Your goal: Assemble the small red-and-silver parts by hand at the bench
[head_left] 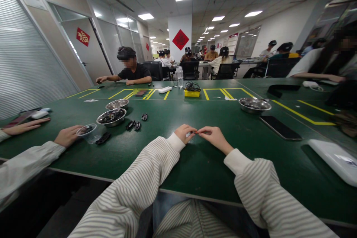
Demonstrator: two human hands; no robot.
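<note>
Smooth green tabletop (156,167), kinda shiny, with a round, polished metal bowl (112,123) of jumbled black bits over toward its left edge. The reddish-orange piece (196,132) is tiny, exact shape unclear, just in from the middle of the near edge. Left hand (182,132) and right hand (214,137) both have fingertips pinched together on it, basically no gap.

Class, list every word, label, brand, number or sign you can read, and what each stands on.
"福": red diamond sign on the door.
Pillar diamond: marking too unclear to read.
White case at right: mark too blurred.
Far wall poster, smaller red diamond: too small.
</note>
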